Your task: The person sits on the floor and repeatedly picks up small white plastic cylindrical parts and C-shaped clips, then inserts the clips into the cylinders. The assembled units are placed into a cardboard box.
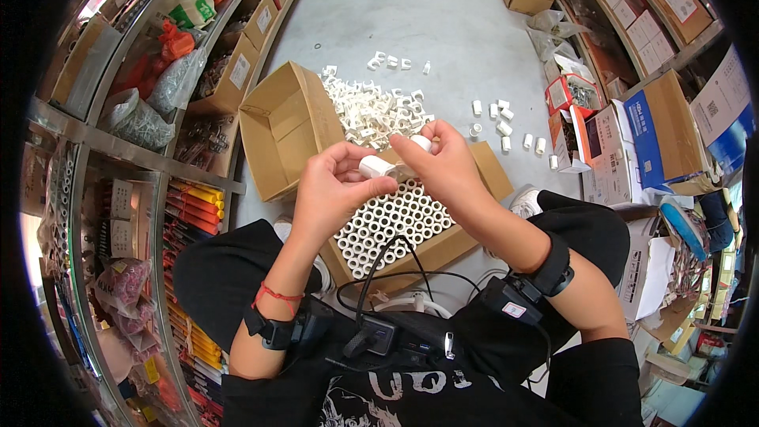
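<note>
Hands meet just above an open cardboard box (269,130) that sits on the grey concrete floor (411,8), and this box serves as the landmark for everything else. The left hand (328,190) is closed around a short white plastic pipe fitting (376,166), pinching it between thumb and fingertips. The right hand (443,162) is closed on a second white fitting (421,142), held at its fingertips just beside the first one — whether the two pieces touch I cannot tell. Both fittings hover over the near half of the box, right above a packed layer of white fittings (391,225) standing on end in neat rows, their round openings facing up.

At the far side of the box lies a loose heap of white clips (371,111), spilling from the box edge onto the floor. Beyond that heap, farther from the box, a few stray clips (387,62) lie scattered. To the right of the box stand several small white fittings (506,122), upright and apart from one another.

Left of the box runs metal shelving (118,142) crowded with bagged hardware and cartons. Right of the box sit stacked cartons, among them a blue-and-white carton (656,134). Nearer than the box, black cables (387,269) loop across the person's lap — each wrist wears a black strap.
</note>
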Tool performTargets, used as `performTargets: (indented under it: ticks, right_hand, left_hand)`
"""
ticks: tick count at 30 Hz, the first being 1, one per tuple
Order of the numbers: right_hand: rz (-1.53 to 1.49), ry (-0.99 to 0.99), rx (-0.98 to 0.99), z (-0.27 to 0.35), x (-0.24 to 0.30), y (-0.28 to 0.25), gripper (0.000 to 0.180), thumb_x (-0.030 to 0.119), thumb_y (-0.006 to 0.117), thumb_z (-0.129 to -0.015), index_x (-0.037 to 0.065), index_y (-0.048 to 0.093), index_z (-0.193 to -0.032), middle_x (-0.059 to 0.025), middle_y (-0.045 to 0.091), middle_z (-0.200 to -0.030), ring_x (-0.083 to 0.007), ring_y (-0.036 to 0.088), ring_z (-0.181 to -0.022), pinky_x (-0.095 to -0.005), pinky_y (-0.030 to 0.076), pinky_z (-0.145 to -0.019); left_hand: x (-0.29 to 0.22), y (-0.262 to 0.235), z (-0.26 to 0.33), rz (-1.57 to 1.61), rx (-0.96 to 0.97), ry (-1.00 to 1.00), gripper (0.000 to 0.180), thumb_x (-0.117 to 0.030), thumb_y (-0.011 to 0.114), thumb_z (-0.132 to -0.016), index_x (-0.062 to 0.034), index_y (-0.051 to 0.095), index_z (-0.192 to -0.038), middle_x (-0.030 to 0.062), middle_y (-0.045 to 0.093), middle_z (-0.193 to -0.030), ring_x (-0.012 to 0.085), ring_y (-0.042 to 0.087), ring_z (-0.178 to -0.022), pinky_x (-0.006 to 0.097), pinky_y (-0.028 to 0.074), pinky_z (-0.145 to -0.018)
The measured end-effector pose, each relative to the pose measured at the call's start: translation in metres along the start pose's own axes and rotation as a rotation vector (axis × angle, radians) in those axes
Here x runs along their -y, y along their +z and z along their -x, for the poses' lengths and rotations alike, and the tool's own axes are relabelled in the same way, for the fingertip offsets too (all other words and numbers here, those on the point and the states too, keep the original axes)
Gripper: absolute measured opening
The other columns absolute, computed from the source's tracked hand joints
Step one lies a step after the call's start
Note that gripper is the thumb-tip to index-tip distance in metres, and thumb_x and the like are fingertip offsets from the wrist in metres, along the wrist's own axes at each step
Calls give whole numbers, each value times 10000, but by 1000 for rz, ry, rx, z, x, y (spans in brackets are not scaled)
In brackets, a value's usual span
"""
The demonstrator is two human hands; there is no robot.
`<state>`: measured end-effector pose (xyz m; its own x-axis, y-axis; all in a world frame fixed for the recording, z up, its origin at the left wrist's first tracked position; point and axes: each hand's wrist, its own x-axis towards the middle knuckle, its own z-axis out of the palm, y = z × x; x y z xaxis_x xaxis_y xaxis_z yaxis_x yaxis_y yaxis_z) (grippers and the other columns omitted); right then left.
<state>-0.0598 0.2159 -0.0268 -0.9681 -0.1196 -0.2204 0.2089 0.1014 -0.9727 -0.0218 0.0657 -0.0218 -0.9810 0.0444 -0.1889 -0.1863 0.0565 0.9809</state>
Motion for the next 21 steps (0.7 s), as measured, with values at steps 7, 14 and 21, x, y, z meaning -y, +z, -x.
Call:
performTargets:
  ticks: [7, 14, 21]
  right_hand:
    - [-8, 15, 10, 1, 3, -1, 327, 265, 646, -677, 41, 407, -688, -50, 520, -582, -73, 478, -501, -218, 357, -418]
    - [28, 5, -2, 1, 1, -1, 328, 273, 645, -675, 41, 412, -684, -48, 513, -570, -77, 468, -493, -224, 356, -418]
    - [26, -19, -4, 0, -2, 0, 337, 284, 642, -676, 41, 409, -675, -47, 506, -562, -83, 463, -486, -233, 358, -420]
  left_hand:
    - [3, -1, 0, 25, 1, 6, 348, -10, 697, -645, 25, 527, -947, 92, 607, -851, 87, 576, -710, 192, 469, -645]
    - [1, 0, 0, 11, -2, -1, 340, -9, 696, -646, 22, 528, -940, 91, 608, -852, 86, 577, -710, 188, 462, -642]
    - [0, 0, 1, -14, -4, 11, 337, -15, 698, -645, 19, 530, -934, 90, 609, -851, 86, 577, -710, 190, 463, -645]
